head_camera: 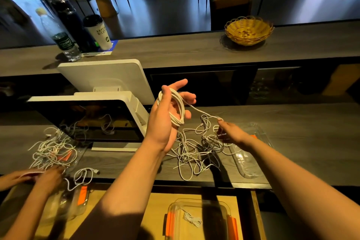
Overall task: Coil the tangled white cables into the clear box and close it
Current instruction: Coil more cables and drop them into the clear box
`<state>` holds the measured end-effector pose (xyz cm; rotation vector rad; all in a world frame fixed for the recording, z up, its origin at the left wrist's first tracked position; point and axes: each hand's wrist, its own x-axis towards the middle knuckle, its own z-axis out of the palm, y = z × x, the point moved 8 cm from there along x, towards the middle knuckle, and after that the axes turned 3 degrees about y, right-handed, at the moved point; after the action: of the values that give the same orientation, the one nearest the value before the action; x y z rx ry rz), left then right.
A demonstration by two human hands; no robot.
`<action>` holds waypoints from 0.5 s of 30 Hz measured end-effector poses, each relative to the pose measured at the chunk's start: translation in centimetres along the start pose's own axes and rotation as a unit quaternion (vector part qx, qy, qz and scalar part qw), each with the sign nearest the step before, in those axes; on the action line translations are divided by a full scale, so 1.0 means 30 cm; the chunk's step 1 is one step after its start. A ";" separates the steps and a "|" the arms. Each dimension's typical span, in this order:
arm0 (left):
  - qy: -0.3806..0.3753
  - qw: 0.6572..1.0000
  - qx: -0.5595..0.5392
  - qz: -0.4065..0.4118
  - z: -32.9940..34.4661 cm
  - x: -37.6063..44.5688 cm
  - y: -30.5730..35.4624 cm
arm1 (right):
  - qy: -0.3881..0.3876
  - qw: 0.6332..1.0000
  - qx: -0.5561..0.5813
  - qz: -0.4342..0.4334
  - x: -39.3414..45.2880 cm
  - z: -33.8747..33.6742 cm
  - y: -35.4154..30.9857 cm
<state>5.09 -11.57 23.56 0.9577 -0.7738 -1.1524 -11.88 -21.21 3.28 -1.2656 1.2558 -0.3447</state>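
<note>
My left hand (pixel 167 115) is raised above the counter with a white cable coil (pixel 178 111) looped round its palm and thumb. One strand runs from the coil down to my right hand (pixel 231 134), which pinches it just above a tangled pile of white cables (pixel 194 150) on the grey counter. The clear box (pixel 196 218) with orange clasps stands on the lower wooden shelf and holds one small coiled cable (pixel 192 219). A clear lid (pixel 247 161) lies on the counter under my right forearm.
Another person's hands (pixel 39 177) work a second cable tangle (pixel 52 152) at the left, beside another clear box (pixel 68 206). A white screen terminal (pixel 101 107) stands at centre left. Bottles and a paper cup (pixel 99 33) stand on the upper ledge, with a wicker basket (pixel 248 30) to the right.
</note>
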 end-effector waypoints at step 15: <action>0.029 0.987 0.155 -0.030 -0.051 -0.001 -0.045 | -0.181 0.929 -0.322 0.005 -0.154 0.011 -0.238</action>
<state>5.93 -11.38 21.71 1.2757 -0.8991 -1.0680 -10.31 -19.93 11.57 -1.7768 1.0806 0.3376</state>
